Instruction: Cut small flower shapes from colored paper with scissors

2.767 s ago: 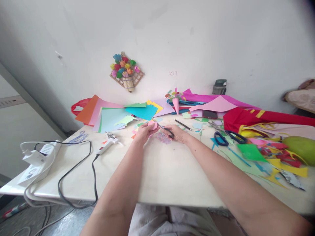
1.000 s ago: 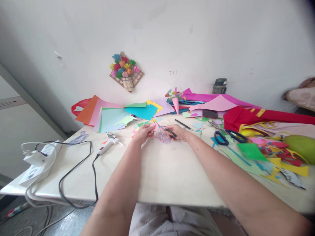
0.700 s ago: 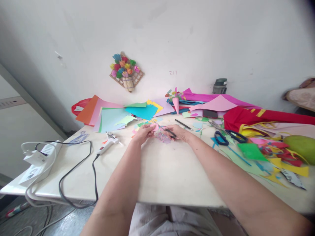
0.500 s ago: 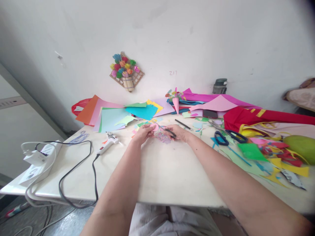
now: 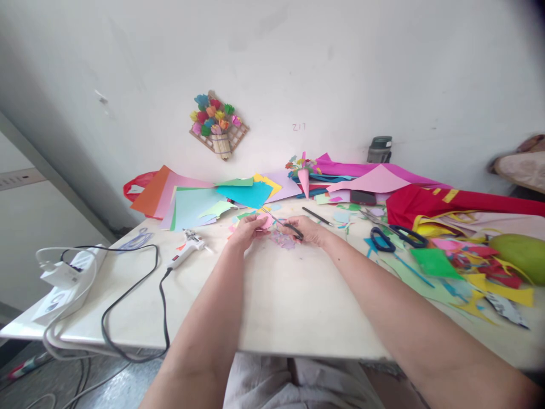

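A small piece of pink paper (image 5: 265, 220) is pinched in the fingers of my left hand (image 5: 249, 230). My right hand (image 5: 309, 230) grips a pair of small scissors (image 5: 293, 230) by the dark handles, and the blades point left towards the pink paper. Whether the blades touch the paper is too small to tell. Beneath both hands lie pale purple paper cut-outs (image 5: 284, 241). Coloured scraps are scattered just behind them on the white table (image 5: 310, 307).
A glue gun (image 5: 187, 253) and its black cord lie left, near a power strip (image 5: 70, 284). Coloured sheets (image 5: 198, 204) and a pink paper cone of flowers (image 5: 304, 182) stand behind. Larger scissors (image 5: 395, 236), a black pen (image 5: 317, 216) and many scraps lie right.
The pink paper has turned slightly in my left fingers and shows a rounder outline. My right hand and the scissors have barely moved.
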The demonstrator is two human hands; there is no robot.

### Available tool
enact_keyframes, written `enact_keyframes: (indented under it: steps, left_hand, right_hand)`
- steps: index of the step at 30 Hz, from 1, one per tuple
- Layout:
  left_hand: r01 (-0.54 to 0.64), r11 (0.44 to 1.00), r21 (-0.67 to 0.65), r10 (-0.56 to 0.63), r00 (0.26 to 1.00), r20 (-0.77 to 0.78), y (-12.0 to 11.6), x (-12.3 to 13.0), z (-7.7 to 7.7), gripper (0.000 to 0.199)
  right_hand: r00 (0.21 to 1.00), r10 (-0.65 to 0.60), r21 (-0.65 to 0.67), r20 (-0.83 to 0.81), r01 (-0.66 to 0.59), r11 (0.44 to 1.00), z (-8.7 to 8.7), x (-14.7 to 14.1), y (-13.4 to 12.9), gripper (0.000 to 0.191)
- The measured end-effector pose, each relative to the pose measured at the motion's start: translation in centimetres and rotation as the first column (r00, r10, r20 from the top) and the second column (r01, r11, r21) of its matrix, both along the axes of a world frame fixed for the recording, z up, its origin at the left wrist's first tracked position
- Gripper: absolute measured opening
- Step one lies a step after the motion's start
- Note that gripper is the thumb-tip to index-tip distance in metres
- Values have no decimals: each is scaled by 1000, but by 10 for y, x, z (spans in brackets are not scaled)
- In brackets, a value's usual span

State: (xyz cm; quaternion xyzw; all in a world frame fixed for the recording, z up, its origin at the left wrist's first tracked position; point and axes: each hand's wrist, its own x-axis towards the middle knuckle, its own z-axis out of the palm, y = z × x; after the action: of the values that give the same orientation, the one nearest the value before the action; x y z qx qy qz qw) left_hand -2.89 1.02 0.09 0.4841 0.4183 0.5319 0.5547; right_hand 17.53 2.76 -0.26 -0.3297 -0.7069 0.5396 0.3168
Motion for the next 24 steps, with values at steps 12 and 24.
enact_keyframes:
  steps: [12, 24]
  left_hand:
    - [-40, 999, -24, 40, 999, 0, -1, -1, 1, 29]
    - [-47, 997, -67, 49, 998, 30, 0, -2, 2, 22]
  right_hand:
    - [999, 25, -4, -41, -25, 1000, -2, -1, 1, 34]
    - [998, 27, -28, -51, -29, 999, -6, -3, 3, 29]
